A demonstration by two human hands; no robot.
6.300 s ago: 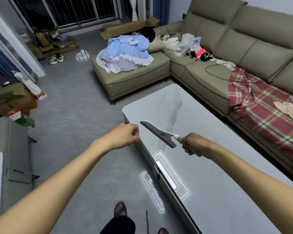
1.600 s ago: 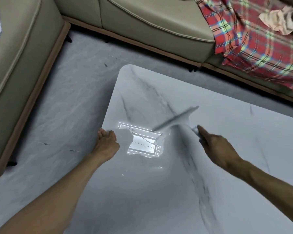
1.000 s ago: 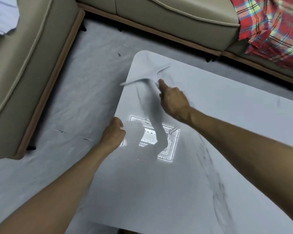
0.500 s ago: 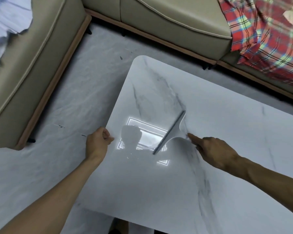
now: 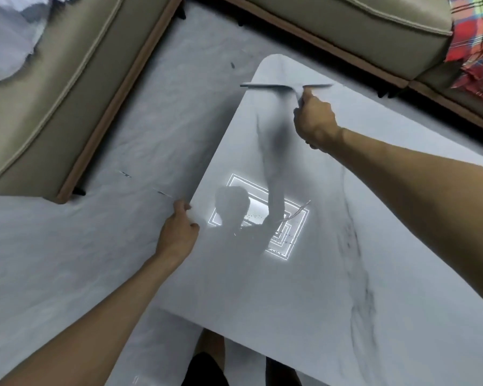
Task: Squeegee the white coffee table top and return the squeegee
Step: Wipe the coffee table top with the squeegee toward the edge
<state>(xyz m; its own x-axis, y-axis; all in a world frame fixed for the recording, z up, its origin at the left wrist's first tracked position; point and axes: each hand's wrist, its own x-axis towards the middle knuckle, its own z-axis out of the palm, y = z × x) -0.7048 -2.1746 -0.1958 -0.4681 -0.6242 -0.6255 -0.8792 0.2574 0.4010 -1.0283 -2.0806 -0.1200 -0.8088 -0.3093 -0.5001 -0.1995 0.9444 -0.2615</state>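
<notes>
Right fingers clamp squeegee on table; left fingers grip its edge.

Place: a home living room.
Seating: beige sectional sofa wrapping the corner.
Centre: white marble-look desk, low.
Floor: grey tile.
Clutter: plaid blanket on the sofa.

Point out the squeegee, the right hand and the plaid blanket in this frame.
squeegee [image 5: 265, 85], head view, left part of the blade.
right hand [image 5: 315, 121], head view, back of the hand.
plaid blanket [image 5: 477, 37], head view, fabric hanging over the sofa seat.
</notes>
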